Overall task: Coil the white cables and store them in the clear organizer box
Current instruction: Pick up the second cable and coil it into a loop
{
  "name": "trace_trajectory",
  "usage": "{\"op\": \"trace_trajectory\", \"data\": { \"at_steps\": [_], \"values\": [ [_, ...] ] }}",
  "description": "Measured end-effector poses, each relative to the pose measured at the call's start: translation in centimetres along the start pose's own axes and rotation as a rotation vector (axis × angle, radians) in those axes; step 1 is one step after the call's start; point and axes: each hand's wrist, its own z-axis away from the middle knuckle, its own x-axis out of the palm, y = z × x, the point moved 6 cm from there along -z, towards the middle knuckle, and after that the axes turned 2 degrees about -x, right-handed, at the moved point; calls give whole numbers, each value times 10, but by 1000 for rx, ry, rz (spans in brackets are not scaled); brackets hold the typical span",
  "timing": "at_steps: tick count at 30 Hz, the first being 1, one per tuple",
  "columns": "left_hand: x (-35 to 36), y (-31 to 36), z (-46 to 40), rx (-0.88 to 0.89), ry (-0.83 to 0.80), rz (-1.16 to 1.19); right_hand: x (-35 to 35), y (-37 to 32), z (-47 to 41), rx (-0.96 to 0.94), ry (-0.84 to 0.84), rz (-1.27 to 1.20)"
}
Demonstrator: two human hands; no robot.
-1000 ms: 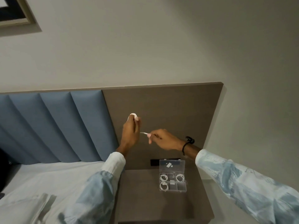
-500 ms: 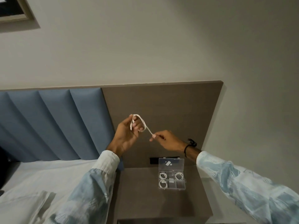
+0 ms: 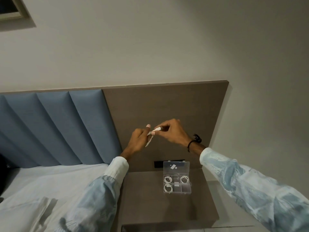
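I see both hands raised above the clear organizer box (image 3: 177, 179), close together in front of the brown headboard panel (image 3: 167, 104). The left hand (image 3: 139, 139) is curled around a white cable (image 3: 149, 139), a loop hanging below its fingers. The right hand (image 3: 170, 131) pinches the cable's plug end between thumb and fingertips, the other fingers bent. The box stands on the desk (image 3: 147, 198), lid propped open against the panel. Three coiled cables (image 3: 167, 179) lie in separate compartments, two along the far row and one nearer me.
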Motion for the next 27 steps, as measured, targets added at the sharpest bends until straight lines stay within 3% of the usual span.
{"op": "trace_trajectory", "data": {
  "at_steps": [4, 10, 18, 23, 27],
  "values": [
    [1, 3, -1, -49, 23, 139, 9, 3, 0, 85, -43, -133],
    [-6, 0, -7, -102, 161, 144, 20, 5, 0, 183, -132, -332],
    [-10, 0, -9, -170, 321, 19, 23, 6, -4, 178, -160, -266],
    [-5, 15, 0, -17, 446, -94, 15, 7, -11, 138, -59, -193],
    [-5, 6, 2, 32, 325, 78, 3, 19, -13, 154, -29, -154]
  ]
}}
